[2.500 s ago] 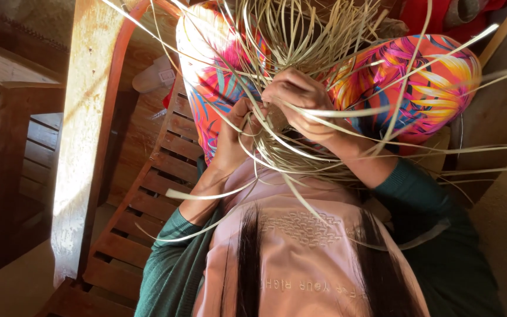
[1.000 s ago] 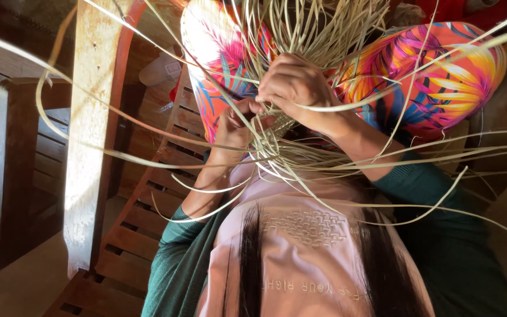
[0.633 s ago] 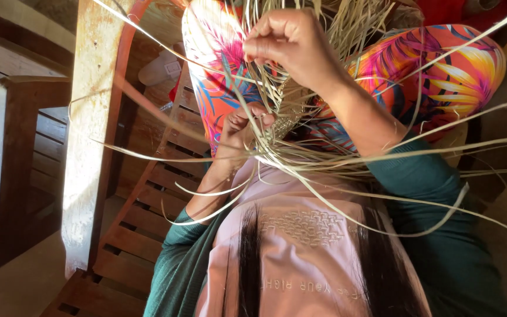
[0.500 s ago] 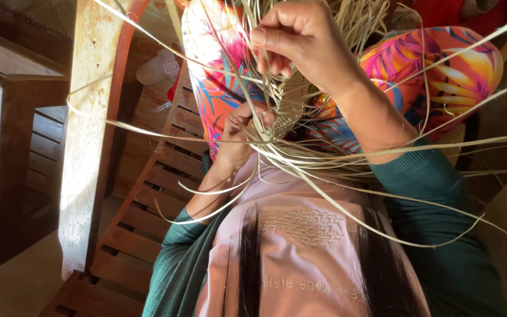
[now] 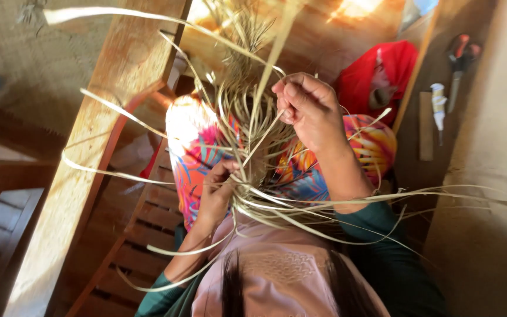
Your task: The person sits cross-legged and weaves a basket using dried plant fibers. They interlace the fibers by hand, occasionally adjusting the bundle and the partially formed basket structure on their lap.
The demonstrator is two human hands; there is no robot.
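Your right hand (image 5: 312, 108) fingers (image 5: 286, 97) pinch one thin pale strip (image 5: 263, 94) and lift it up — keep the pull slow and straight so it does not snap. Your left hand (image 5: 218, 188) fingers are clenched on the woven bundle (image 5: 253, 176) in your lap, above your bright patterned trousers (image 5: 192, 155). Hold that spot tight. A slatted wooden chair (image 5: 142, 235) is under you.

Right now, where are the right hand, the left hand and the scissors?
right hand (image 5: 312, 108), head view, back of the hand
left hand (image 5: 218, 191), head view, knuckles
scissors (image 5: 458, 56), head view, handles
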